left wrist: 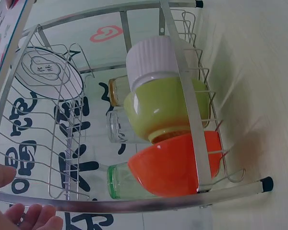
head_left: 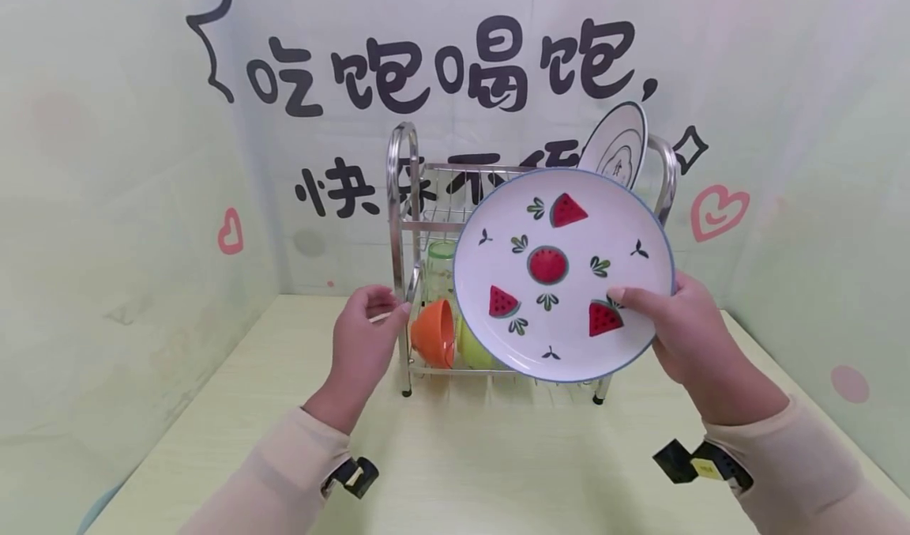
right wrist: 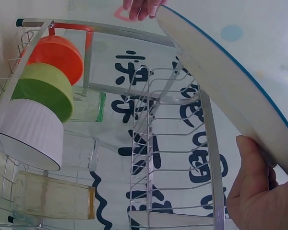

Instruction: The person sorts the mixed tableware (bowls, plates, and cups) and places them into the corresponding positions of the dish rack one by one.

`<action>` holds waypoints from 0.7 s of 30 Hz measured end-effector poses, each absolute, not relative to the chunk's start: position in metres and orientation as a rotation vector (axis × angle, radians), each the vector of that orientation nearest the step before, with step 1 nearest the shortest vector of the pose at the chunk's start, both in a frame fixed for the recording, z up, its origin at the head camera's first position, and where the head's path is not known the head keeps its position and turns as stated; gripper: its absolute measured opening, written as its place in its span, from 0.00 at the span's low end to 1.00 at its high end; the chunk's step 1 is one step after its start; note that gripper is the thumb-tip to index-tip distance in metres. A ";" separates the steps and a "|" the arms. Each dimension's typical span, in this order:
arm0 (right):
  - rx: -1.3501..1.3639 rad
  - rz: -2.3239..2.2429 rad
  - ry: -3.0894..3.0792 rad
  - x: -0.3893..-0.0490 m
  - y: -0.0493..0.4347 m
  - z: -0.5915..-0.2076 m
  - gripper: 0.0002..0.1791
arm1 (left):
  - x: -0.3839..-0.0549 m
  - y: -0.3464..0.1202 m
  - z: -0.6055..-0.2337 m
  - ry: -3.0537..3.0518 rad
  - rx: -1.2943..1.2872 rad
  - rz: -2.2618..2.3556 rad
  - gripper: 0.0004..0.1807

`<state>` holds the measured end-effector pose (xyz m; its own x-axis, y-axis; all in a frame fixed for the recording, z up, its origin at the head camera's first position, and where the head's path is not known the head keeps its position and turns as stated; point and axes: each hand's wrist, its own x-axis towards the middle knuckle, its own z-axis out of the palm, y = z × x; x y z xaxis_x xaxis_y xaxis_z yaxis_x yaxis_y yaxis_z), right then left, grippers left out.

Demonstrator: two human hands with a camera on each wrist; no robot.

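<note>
My right hand [head_left: 693, 333] grips a large white plate [head_left: 569, 235] with a blue rim and watermelon pictures by its right edge. The thumb lies on the plate's face, and the plate is raised in front of a metal dish rack [head_left: 401, 227]. Seen from the right wrist, the plate's pale underside [right wrist: 230, 86] is tilted. My left hand [head_left: 366, 345] is beside the rack's left post, its fingers loosely curled with nothing visible in them. On the rack's upper tier stands a white plate with dark line drawings [head_left: 618, 148].
Along the lower tier sit an orange bowl [left wrist: 175, 163], a green bowl [left wrist: 165, 108] and a white ribbed bowl [left wrist: 151, 60]. Behind them are a green-rimmed glass [right wrist: 89, 105], a clear glass [right wrist: 77, 151] and an amber glass [right wrist: 55, 194]. The rack stands on a pale table [head_left: 462, 456].
</note>
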<state>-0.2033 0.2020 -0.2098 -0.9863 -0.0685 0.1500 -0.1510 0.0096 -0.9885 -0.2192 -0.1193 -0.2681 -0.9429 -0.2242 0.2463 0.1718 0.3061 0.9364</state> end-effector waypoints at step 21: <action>0.011 2.175 -1.869 -0.228 0.187 -0.137 0.40 | -0.262 -0.125 -0.276 -2.384 0.044 -1.633 0.29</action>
<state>-0.2279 0.1872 -0.1372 -0.9627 0.2001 0.1820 -0.2101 -0.1293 -0.9691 -0.2619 -0.1248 -0.2760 -0.9682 -0.1651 0.1882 0.1158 0.3711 0.9213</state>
